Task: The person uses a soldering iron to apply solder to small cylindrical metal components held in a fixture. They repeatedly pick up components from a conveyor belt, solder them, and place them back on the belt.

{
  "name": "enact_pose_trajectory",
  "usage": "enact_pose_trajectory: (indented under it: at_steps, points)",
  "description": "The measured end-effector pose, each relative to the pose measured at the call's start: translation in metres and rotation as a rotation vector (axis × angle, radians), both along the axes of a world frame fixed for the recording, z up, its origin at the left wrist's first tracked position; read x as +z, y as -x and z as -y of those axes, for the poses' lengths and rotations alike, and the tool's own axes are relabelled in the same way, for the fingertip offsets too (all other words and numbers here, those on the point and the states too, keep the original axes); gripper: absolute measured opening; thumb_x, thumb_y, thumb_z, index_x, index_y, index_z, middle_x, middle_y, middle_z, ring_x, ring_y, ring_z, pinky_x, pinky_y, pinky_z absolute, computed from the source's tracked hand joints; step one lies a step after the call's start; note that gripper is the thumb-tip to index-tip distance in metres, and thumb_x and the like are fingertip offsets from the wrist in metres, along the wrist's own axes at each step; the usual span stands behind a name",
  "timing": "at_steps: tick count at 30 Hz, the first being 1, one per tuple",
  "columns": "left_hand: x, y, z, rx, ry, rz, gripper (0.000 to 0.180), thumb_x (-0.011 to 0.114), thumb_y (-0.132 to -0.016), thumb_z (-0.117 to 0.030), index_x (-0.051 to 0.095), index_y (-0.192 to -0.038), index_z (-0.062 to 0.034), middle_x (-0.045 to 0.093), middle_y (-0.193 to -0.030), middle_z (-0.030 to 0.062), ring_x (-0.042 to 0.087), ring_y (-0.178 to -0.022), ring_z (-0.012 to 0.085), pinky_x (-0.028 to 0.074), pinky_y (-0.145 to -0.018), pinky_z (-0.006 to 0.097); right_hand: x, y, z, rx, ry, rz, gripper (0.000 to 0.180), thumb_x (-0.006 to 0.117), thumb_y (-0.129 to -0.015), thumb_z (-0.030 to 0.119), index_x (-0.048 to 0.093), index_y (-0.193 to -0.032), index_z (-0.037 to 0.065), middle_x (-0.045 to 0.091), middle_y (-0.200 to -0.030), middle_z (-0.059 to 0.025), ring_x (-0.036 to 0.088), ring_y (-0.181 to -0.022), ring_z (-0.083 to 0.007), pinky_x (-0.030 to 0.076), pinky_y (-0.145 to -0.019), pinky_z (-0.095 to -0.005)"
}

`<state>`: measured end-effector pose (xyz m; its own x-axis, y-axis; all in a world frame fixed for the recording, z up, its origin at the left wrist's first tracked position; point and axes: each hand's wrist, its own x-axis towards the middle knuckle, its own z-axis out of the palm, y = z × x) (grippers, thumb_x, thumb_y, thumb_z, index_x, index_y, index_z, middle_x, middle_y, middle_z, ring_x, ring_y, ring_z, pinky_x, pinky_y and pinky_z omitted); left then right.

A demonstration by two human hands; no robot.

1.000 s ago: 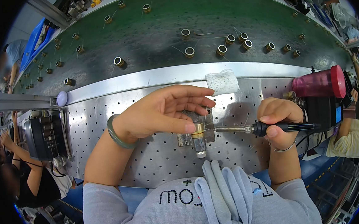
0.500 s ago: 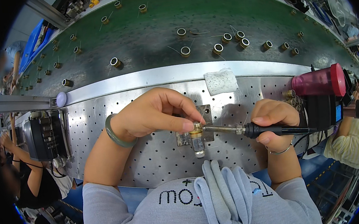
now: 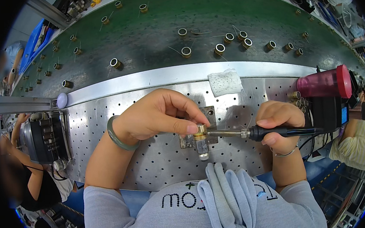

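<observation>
My left hand (image 3: 161, 115) pinches a small brass ring part (image 3: 200, 130) between thumb and fingers. It sits at the upper end of a glassy cylinder with a silver tip (image 3: 202, 146), over a dark metal plate (image 3: 209, 112). From the right, my right hand (image 3: 281, 123) grips a soldering iron (image 3: 257, 133) by its black handle. The iron lies nearly level, and its tip meets the right side of the brass part. Whether solder is melting there is too small to tell.
A green conveyor belt (image 3: 151, 43) with several brass rings and thin wires runs beyond the perforated metal bench (image 3: 97, 120). A white pad (image 3: 225, 82) lies at its edge. On the right are a pink jar (image 3: 321, 83), more brass rings (image 3: 299, 103) and a black box (image 3: 325, 113).
The soldering iron's tip has dropped slightly along the brass part. Several rings on the belt have shifted a little left. Both hands stay nearly in place.
</observation>
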<state>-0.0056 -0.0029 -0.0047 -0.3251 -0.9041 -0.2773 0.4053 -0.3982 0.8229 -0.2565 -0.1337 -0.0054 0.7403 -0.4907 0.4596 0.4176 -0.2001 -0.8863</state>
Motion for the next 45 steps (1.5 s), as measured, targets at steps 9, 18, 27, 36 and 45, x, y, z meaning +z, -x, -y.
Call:
enact_pose_trajectory:
  at_steps: [9, 18, 27, 36, 45]
  points:
    - [-0.003, -0.001, 0.000, -0.006, 0.026, -0.007, 0.023, 0.072, -0.078, -0.004, 0.069, -0.100, 0.0024, 0.068, -0.089, 0.0080, 0.062, -0.080, 0.0114, 0.049, -0.072, 0.022, 0.001, -0.001, 0.000, 0.010, 0.019, -0.018, 0.024, 0.077, -0.062, 0.000, 0.065, -0.083, -0.003, 0.062, -0.065, -0.0091, 0.057, -0.055, -0.0189, 0.043, -0.053, -0.0277]
    - [-0.003, -0.001, 0.000, -0.012, 0.047, 0.000, 0.022, 0.072, -0.079, -0.005, 0.068, -0.100, 0.0016, 0.069, -0.091, 0.0079, 0.064, -0.081, 0.0105, 0.050, -0.072, 0.022, 0.005, -0.002, 0.001, 0.016, 0.083, -0.037, 0.022, 0.077, -0.062, 0.000, 0.066, -0.081, -0.002, 0.061, -0.064, -0.0086, 0.057, -0.054, -0.0197, 0.043, -0.052, -0.0279]
    - [0.004, 0.001, -0.001, 0.004, 0.013, 0.018, 0.027, 0.072, -0.073, 0.003, 0.067, -0.100, 0.0059, 0.065, -0.090, 0.0108, 0.060, -0.080, 0.0143, 0.048, -0.074, 0.024, 0.006, 0.000, 0.002, 0.024, 0.130, -0.028, 0.023, 0.078, -0.061, 0.001, 0.066, -0.080, -0.002, 0.062, -0.065, -0.0093, 0.058, -0.054, -0.0210, 0.044, -0.052, -0.0288]
    - [0.004, 0.001, -0.001, 0.005, 0.012, 0.022, 0.027, 0.072, -0.073, 0.003, 0.067, -0.100, 0.0058, 0.065, -0.089, 0.0105, 0.061, -0.079, 0.0141, 0.048, -0.073, 0.024, 0.004, 0.000, 0.003, 0.005, 0.091, 0.002, 0.024, 0.078, -0.062, 0.003, 0.066, -0.082, -0.003, 0.063, -0.066, -0.0104, 0.058, -0.055, -0.0215, 0.044, -0.052, -0.0287]
    - [0.007, 0.003, -0.002, 0.012, -0.020, 0.037, 0.028, 0.071, -0.073, 0.004, 0.067, -0.100, 0.0059, 0.064, -0.091, 0.0100, 0.061, -0.083, 0.0140, 0.048, -0.076, 0.024, 0.005, -0.001, 0.002, 0.011, 0.110, -0.029, 0.022, 0.078, -0.062, 0.002, 0.066, -0.081, -0.002, 0.063, -0.066, -0.0102, 0.058, -0.055, -0.0211, 0.044, -0.053, -0.0284]
